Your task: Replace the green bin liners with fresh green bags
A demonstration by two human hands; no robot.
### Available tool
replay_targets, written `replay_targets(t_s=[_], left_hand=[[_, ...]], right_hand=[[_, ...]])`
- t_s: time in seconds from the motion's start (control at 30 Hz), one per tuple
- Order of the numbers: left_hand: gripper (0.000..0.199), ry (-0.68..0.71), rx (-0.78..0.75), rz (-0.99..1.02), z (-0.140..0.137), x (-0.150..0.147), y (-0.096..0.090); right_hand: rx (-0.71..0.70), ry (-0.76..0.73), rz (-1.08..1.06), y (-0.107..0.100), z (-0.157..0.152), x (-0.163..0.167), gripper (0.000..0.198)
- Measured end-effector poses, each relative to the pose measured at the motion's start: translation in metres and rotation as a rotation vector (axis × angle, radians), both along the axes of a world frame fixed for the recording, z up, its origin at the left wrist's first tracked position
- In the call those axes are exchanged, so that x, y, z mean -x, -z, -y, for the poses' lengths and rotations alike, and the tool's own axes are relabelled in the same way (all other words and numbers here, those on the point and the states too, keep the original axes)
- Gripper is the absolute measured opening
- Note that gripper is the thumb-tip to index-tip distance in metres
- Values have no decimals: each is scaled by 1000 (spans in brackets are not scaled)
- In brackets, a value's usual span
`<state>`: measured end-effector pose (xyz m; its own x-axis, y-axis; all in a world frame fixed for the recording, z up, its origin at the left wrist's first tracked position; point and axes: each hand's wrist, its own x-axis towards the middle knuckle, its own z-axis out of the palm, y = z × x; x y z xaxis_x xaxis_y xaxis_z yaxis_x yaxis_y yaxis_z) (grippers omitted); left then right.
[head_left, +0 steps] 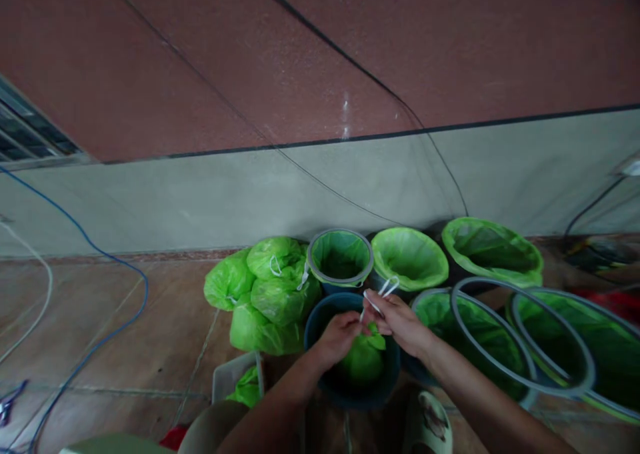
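Now our left hand [341, 337] and right hand [396, 317] grip the white drawstring [388, 286] of the green bag [364, 363] in the near bucket [311, 327], where even tension should help.

Bunched green bag [364, 362], white drawstring [389, 285] uppermost, inside a blue bin [357, 399].

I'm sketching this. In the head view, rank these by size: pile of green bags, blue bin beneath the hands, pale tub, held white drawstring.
1. Pile of green bags and blue bin: too close to rank; the bin seems nearer the camera.
2. Pale tub
3. Held white drawstring
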<state>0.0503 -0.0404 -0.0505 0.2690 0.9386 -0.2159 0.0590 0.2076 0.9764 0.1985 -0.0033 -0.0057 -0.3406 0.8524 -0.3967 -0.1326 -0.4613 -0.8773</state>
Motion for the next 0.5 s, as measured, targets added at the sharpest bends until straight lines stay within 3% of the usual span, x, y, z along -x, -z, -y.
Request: replay_targets(t_s=[0.13,0.23,0.3,0.4,0.5], left_hand=[[22,-141,59,-108,-2,0,5],[19,-349,158,-34,-5,0,6],[17,-425,195,11,-7,0,6],[18,-356,147,-40,-9,-1,6],[19,-136,35,-142,-6,-7,7]], right_hand=[[23,231,-29,-2,-8,-6,43],[67,394,-40,-2,-10,-6,39],[65,424,-65,-4,-8,-2,39],[20,277,-182,-10,1,8,36],[22,112,-323,-17,8,18,30]])
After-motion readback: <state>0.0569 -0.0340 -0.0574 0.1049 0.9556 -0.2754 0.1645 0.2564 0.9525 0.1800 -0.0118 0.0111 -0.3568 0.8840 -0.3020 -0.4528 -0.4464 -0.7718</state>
